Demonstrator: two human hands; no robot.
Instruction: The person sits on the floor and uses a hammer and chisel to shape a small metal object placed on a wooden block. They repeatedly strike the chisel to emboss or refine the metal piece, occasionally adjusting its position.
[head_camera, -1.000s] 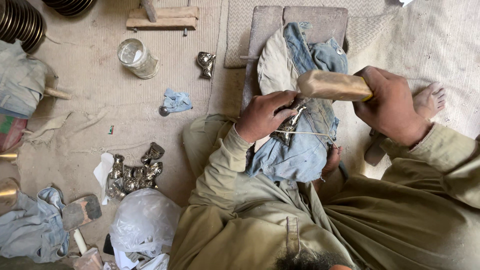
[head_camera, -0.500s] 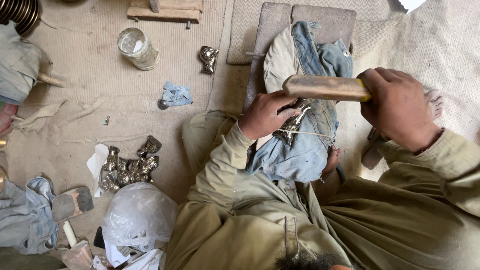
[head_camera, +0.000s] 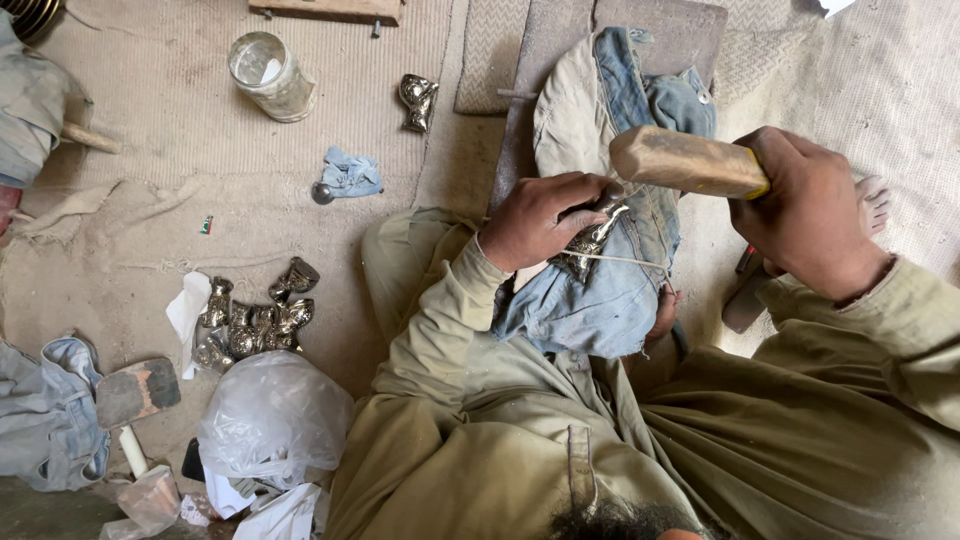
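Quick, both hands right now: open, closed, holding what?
Left hand: closed, pinning a small shiny metal piece on the denim cloth.
Right hand: closed around a wooden mallet.

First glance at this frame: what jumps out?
At centre, the right hand grips a wooden mallet just above a shiny embossed metal piece, which the left hand pins on blue denim cloth across the lap. To the left, a cluster of similar metal pieces lies on the floor, with a glass jar beyond.
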